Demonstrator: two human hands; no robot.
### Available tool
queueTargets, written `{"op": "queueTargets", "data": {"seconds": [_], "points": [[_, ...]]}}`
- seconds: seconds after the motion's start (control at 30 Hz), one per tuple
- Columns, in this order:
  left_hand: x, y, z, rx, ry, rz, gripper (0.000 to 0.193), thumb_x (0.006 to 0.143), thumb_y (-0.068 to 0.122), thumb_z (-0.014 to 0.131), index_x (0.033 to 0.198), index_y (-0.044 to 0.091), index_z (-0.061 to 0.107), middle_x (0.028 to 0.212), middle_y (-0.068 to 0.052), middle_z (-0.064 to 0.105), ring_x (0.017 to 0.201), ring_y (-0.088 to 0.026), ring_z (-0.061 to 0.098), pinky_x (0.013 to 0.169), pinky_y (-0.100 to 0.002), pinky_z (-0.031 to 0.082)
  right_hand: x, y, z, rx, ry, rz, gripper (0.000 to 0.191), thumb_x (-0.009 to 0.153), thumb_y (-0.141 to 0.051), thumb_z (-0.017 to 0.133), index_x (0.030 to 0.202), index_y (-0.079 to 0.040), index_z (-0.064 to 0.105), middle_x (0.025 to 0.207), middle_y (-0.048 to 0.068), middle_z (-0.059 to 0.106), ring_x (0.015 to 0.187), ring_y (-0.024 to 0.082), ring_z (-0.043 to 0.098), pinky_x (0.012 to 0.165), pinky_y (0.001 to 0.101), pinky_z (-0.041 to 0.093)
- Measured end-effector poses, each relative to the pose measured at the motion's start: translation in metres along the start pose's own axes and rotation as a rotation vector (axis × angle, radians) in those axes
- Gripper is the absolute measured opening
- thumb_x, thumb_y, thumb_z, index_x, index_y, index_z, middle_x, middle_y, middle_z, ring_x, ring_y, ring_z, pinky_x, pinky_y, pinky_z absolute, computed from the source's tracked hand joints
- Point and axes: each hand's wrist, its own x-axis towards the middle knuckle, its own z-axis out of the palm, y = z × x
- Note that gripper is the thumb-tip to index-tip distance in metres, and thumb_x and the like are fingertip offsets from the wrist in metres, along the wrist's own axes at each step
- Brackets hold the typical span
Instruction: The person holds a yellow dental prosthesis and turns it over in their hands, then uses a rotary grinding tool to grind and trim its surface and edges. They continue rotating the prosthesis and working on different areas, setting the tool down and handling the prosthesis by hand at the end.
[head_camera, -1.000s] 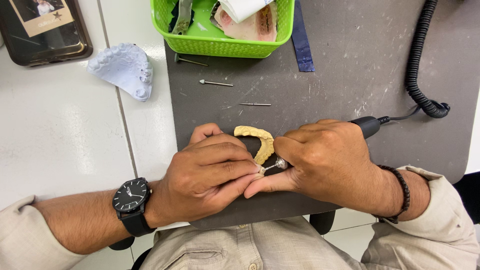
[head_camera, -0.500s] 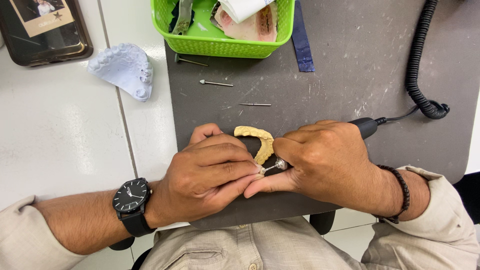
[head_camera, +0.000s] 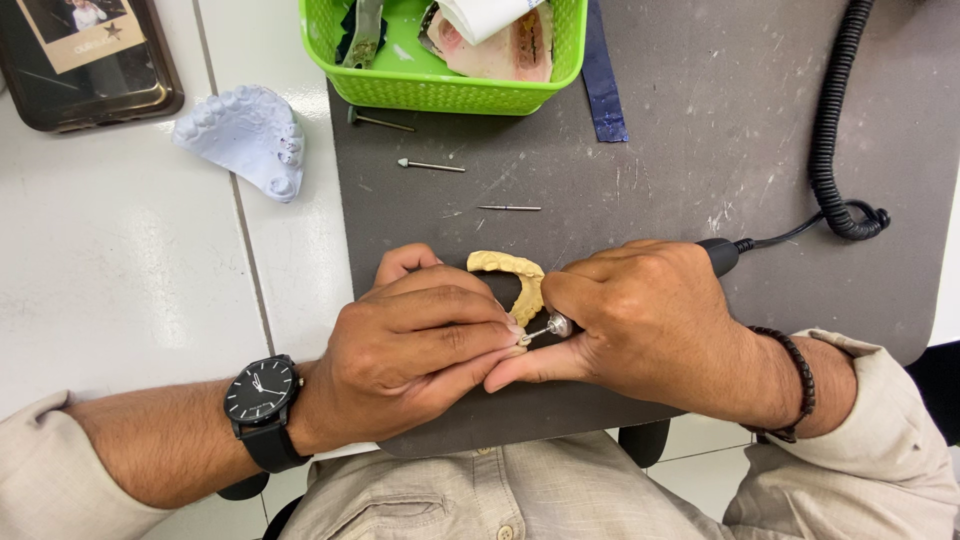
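Dark phone (head_camera: 90, 60) top-left on white table, tan card w/ photo under its case; no pkgs/signs

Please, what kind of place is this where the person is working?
Most likely a dental laboratory bench. The left hand holds a yellowish dental cast while the right hand works on it with a corded rotary handpiece. A pale blue dental cast and loose burs lie nearby.
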Motion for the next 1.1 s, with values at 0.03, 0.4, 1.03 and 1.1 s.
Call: {"op": "queueTargets", "data": {"seconds": [0.03,0.4,1.03,1.1], "points": [[0.0001,-0.0003,0.0001,0.000,0.001,0.002,0.015,0.088,0.011,0.084,0.101,0.009,0.077,0.103,-0.001,0.075,0.102,-0.016,0.073,0.091,-0.038,0.047,0.0000,-0.0001,0.0004,0.004,-0.004,0.000,0.073,0.066,-0.075,0.078,0.049,-0.008,0.053,0.042,0.004,0.050,0.035,0.022,0.053,0.037,0.0371,0.045],[0.0005,-0.0001,-0.0009,0.003,-0.011,0.002,0.014,0.088,0.011,0.084,0.101,0.009,0.077,0.101,-0.001,0.075,0.100,-0.016,0.073,0.091,-0.038,0.047,-0.0024,-0.0015,-0.0007,-0.007,0.043,-0.024,0.070,0.070,-0.073,0.077,0.053,-0.010,0.054,0.049,0.004,0.054,0.042,0.024,0.057,0.042,0.0372,0.047],[-0.0003,0.0005,-0.0001,-0.001,-0.004,-0.010,0.014,0.087,0.011,0.084,0.100,0.009,0.078,0.099,-0.001,0.075,0.098,-0.016,0.073,0.092,-0.037,0.046,-0.0034,-0.0009,-0.0010,-0.002,0.063,-0.023,0.069,0.069,-0.071,0.080,0.052,-0.009,0.055,0.048,0.004,0.055,0.042,0.024,0.057,0.041,0.0370,0.046],[0.0002,0.0001,-0.0001,-0.040,0.014,-0.041,0.014,0.087,0.011,0.084,0.100,0.009,0.078,0.098,-0.002,0.076,0.097,-0.017,0.073,0.091,-0.036,0.047,-0.0032,0.0002,-0.0027,0.022,0.132,-0.031,0.067,0.069,-0.067,0.085,0.054,-0.009,0.055,0.049,0.004,0.055,0.043,0.024,0.057,0.043,0.0367,0.046]]}}
